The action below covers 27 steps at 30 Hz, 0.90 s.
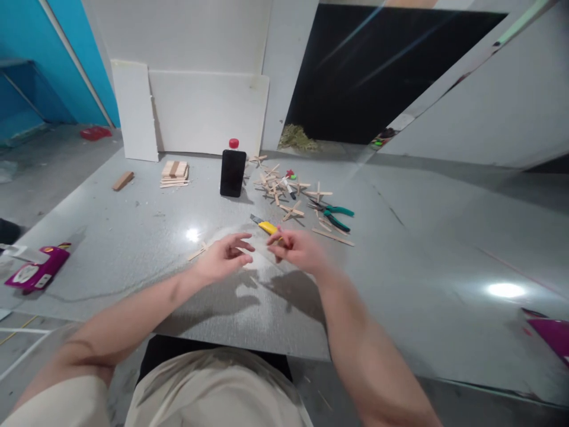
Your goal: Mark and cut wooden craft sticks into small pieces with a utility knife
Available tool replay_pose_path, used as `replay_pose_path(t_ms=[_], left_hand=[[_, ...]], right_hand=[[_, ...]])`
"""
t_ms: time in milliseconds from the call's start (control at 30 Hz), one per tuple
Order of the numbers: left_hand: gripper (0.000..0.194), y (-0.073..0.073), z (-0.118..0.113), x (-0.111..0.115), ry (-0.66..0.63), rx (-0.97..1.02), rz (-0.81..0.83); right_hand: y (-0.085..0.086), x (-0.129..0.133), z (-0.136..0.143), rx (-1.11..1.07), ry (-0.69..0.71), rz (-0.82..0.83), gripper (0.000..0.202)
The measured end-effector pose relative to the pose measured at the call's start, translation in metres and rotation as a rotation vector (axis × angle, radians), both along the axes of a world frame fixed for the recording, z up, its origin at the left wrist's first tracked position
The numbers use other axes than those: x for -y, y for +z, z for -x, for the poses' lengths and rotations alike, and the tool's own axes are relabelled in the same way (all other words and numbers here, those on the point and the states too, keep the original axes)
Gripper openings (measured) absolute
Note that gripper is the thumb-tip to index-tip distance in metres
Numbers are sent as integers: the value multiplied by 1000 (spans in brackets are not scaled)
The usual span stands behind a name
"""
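Note:
My left hand and my right hand hover close together over the middle of the grey board, fingertips almost meeting. The left fingers are spread, with nothing seen in them. The right fingers are curled and blurred, so I cannot tell if they pinch anything. Thin wooden sticks lie on the board under and left of the left hand. A yellow utility knife lies just beyond the fingertips.
Green-handled pliers and a long stick lie right of the knife. Glued stick crosses are scattered behind. A black phone stands upright, with stacked sticks and a wood block to its left. A magenta box sits far left.

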<state>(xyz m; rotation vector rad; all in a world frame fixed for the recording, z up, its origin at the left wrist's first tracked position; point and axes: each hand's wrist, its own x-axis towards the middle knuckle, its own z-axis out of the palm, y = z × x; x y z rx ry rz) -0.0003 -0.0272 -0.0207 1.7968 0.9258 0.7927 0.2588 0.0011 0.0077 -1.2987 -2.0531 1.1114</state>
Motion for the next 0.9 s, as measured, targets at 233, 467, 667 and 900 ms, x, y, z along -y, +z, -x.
replay_pose_path(t_ms=[233,467,667,900], left_hand=[[37,-11,1,2,19,114,166],[36,-11,18,-14,-31,48,152],[36,-10,21,-19,-26,-5,111],[36,-21,21,-22,28,-115,-1]], right_hand=[[-4,13,37,-141,107,-42,24],[-5,12,35,-73,240,-75,18],[-2,19,48,49,226,-170,16],[-9,23,50,162,128,-278,18]])
